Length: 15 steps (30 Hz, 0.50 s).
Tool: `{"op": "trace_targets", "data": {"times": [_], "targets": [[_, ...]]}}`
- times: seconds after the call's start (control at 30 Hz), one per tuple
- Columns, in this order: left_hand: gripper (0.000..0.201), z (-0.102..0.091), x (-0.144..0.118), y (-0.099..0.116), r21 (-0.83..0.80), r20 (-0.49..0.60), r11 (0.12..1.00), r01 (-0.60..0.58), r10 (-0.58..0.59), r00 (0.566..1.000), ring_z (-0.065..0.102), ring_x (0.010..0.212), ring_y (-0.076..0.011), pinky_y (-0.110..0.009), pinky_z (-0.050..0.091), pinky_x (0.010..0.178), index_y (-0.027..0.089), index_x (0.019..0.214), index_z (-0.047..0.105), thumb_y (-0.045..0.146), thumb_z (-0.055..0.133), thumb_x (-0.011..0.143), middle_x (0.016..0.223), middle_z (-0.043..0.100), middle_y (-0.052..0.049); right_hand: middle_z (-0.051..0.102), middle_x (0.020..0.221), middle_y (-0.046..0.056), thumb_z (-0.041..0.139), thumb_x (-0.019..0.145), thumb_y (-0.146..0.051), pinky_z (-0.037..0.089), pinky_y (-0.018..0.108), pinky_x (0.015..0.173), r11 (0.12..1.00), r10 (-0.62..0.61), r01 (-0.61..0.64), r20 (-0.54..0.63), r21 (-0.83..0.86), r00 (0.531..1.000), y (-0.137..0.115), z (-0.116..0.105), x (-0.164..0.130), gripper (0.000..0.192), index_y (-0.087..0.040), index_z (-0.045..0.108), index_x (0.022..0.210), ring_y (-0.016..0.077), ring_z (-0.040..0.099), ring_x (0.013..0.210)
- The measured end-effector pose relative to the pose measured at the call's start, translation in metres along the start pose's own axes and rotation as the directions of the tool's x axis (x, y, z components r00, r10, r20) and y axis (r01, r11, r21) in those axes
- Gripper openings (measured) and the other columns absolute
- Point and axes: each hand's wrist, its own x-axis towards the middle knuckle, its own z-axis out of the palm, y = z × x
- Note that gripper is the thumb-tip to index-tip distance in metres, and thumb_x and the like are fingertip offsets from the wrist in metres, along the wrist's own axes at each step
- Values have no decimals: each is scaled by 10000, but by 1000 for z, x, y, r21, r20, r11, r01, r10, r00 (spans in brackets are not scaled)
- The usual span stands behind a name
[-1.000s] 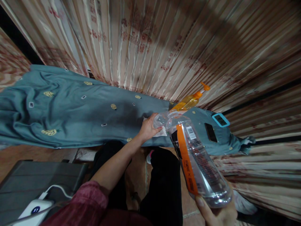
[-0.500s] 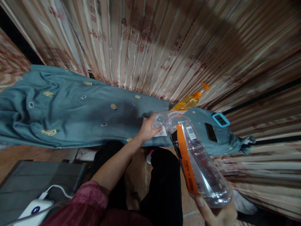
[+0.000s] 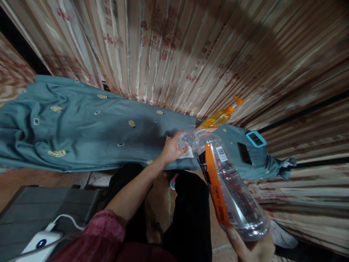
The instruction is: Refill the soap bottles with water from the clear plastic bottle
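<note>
Right hand (image 3: 252,245) grips the base of a clear plastic bottle (image 3: 229,185), thumb pressed on its near side; most of the hand is cut off by the lower edge of the view. Bottle tilted, neck pointing away and down toward the left hand (image 3: 171,148), which is closed on a white cloth (image 3: 187,153) held at the bottle's mouth, fingers touching the neck. A little clear liquid sits at the bottle's base. Label: orange strip running lengthwise with dark lettering too small to read, a white barcode patch, a block of fine print, unreadable. Both hands over a table draped in blue-grey cloth (image 3: 81,127) printed with small yellow pineapples. Beyond the neck, an orange pump bottle (image 3: 222,114) lying against the striped curtain (image 3: 177,47). Near it on the cloth, a dark phone (image 3: 244,153) and a small blue-framed device (image 3: 256,139), its display not legible. Lower left, a white power bank (image 3: 40,244) with cable, partly cut off.
</note>
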Motion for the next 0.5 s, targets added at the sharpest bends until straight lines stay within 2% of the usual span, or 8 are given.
{"op": "trace_targets", "data": {"times": [0.27,0.5], "targets": [[633,1,0,-1,-20,-4,1000,-9,9,1000,719,1083,-265,-411,572,987,217,1269,561,195,810,687,1174,740,-58,596,1094,162,708,636,-772,412,476,935,999,33,-33,-7,37,999,-2,1,0,1014,-79,488,1344,351,582,1004],[647,1,1,-2,-4,2,1000,-15,15,1000,717,1099,-273,-398,567,986,187,1281,551,197,814,690,1190,738,-82,590,1126,189,701,617,-814,399,473,944,1000,-2,2,-16,20,1000,-2,2,1,1079,-46,480,1342,366,572,1028]]}}
